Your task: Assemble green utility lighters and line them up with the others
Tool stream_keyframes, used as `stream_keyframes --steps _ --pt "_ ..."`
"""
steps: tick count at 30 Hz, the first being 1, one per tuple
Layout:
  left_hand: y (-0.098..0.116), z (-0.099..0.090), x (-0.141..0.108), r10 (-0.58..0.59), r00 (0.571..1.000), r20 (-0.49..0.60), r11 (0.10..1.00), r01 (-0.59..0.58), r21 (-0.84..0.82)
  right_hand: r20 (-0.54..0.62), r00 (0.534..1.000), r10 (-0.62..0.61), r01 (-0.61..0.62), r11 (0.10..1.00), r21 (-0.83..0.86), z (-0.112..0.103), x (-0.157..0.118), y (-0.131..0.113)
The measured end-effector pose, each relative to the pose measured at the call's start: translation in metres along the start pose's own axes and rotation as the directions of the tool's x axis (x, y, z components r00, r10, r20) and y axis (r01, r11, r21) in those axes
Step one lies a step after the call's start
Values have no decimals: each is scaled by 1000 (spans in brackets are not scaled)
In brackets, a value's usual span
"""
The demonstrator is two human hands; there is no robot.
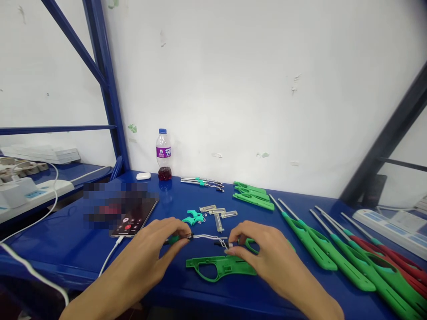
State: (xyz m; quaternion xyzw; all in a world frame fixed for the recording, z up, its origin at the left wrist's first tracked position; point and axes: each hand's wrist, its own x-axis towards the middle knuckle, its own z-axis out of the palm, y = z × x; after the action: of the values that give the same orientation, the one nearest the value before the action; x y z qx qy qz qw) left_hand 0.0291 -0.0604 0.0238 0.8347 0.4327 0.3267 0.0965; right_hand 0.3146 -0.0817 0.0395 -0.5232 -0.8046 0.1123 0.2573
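My left hand (pixel 171 240) is closed in a pinch on one end of a lighter's wire assembly, where a teal part and a dark tip show; its fingers hide the rest. Thin white wires (pixel 208 236) run across to my right hand (pixel 255 242). There, thumb and forefinger pinch a small whitish piece at the igniter end of the wires, beside a black part (pixel 220 243). Below lies an open green lighter half-shell (pixel 216 268), its right end under my right hand. Another green shell (pixel 251 245) is partly hidden behind that hand.
Teal triggers (pixel 193 218) and several clear fuel tanks (pixel 218 222) lie beyond my hands. Behind them are metal rods with wires (pixel 200 181) and green shells (pixel 253 196). Long green lighters (pixel 310 244) and red ones (pixel 390 253) lie right. A charging phone (pixel 133 222) and drink bottle (pixel 163 155) stand left.
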Motion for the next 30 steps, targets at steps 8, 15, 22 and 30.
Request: stream_keyframes --steps 8,15,22,30 --pt "20 0 1 157 976 -151 981 -172 -90 -276 955 -108 114 993 6 -14 -15 -4" --pt "32 3 0 256 954 -154 950 -278 -144 -255 919 -301 331 939 88 0 -9 -32" --pt "40 4 1 313 924 -219 935 -341 -101 -240 902 -360 387 919 76 7 -4 -32" --pt "40 7 0 353 896 -271 930 -368 -4 -255 886 -387 413 909 53 10 -4 -33"
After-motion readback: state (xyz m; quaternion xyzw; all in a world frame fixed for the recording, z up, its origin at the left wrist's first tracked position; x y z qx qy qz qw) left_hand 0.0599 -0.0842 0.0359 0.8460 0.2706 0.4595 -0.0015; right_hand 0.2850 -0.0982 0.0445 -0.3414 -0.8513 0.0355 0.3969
